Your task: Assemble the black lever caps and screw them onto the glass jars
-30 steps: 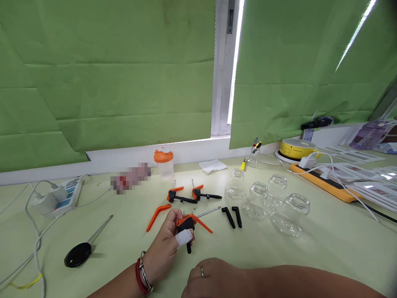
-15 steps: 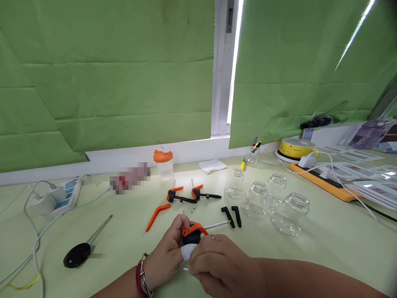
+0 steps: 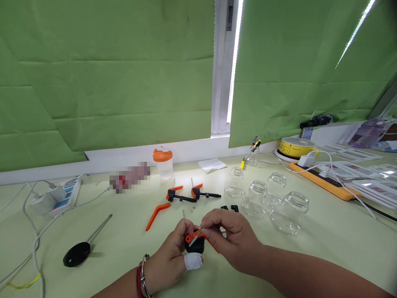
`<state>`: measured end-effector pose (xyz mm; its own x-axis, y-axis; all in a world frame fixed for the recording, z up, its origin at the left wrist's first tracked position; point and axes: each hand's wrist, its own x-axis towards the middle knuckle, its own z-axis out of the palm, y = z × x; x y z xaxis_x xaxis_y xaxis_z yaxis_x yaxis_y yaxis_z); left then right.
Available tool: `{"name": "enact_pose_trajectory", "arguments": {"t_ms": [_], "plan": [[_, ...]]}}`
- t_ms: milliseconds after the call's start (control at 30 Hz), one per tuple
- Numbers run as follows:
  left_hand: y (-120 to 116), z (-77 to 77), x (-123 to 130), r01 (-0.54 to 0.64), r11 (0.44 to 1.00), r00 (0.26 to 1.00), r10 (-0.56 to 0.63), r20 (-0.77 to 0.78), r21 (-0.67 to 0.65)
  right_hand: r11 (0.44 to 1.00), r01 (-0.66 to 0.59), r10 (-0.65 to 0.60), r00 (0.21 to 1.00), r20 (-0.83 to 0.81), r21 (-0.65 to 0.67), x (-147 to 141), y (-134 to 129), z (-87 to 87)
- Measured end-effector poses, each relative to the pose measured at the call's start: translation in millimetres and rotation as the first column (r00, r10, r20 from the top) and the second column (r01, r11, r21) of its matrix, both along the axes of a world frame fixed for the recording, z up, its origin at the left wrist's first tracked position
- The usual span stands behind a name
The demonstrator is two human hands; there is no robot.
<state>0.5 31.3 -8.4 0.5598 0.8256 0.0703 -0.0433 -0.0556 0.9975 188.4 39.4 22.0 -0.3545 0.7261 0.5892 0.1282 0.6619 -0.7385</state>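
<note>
My left hand (image 3: 175, 256), with a white wrap on its thumb, grips a round black body with an orange lever (image 3: 195, 247). A metal rod (image 3: 184, 214) sticks up behind the fingers. My right hand (image 3: 235, 240) pinches a thin silver pin (image 3: 195, 239) against the lever; the pin's upper end is partly covered by the fingertips. Just beyond lie two similar orange-and-black assemblies (image 3: 182, 198) (image 3: 204, 194), each with a black arm and a metal rod. To their left rests a loose bent orange lever (image 3: 156, 214). Small nuts (image 3: 192, 209) lie between.
Several clear glass jars (image 3: 256, 200) stand at the right. A black-handled screwdriver (image 3: 77, 254) lies on the left, near a power strip (image 3: 63, 196) and cables. Black angled pieces (image 3: 235, 208) show behind my right hand. At the back are an orange-lidded cup (image 3: 163, 163) and a paper (image 3: 212, 165).
My right hand has risen from below the black body to above the orange lever, bringing the pin over it. The assembly in my left hand has turned slightly. The black angled pieces are now partly covered.
</note>
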Motion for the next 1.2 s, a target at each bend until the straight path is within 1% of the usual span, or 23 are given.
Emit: {"name": "enact_pose_trajectory", "arguments": {"t_ms": [133,267,633,967,1200], "plan": [[-0.1,-3.9,-3.7,0.021,0.997,0.995,-0.015,-0.102,0.068,0.998,0.040,-0.040,0.999,-0.018,-0.044,2.5,4.2,0.1],[1.8,-7.0,-5.1,0.055,0.993,0.989,-0.039,-0.142,0.108,0.996,0.063,-0.063,0.998,0.004,-0.061,3.2,5.3,0.2],[-0.9,-4.6,-2.7,0.057,0.993,0.995,-0.048,-0.091,0.100,0.994,0.084,-0.082,0.996,0.026,-0.067,4.8,6.3,2.5],[-0.1,-4.7,-4.1,0.055,0.992,0.996,-0.047,-0.079,0.111,0.997,0.072,-0.072,0.997,0.027,-0.015,6.0,6.0,0.8],[0.4,-1.8,-2.9,0.053,0.991,0.995,-0.043,-0.088,0.121,0.997,0.068,-0.070,0.996,0.053,0.049,6.9,6.2,3.0]]}}
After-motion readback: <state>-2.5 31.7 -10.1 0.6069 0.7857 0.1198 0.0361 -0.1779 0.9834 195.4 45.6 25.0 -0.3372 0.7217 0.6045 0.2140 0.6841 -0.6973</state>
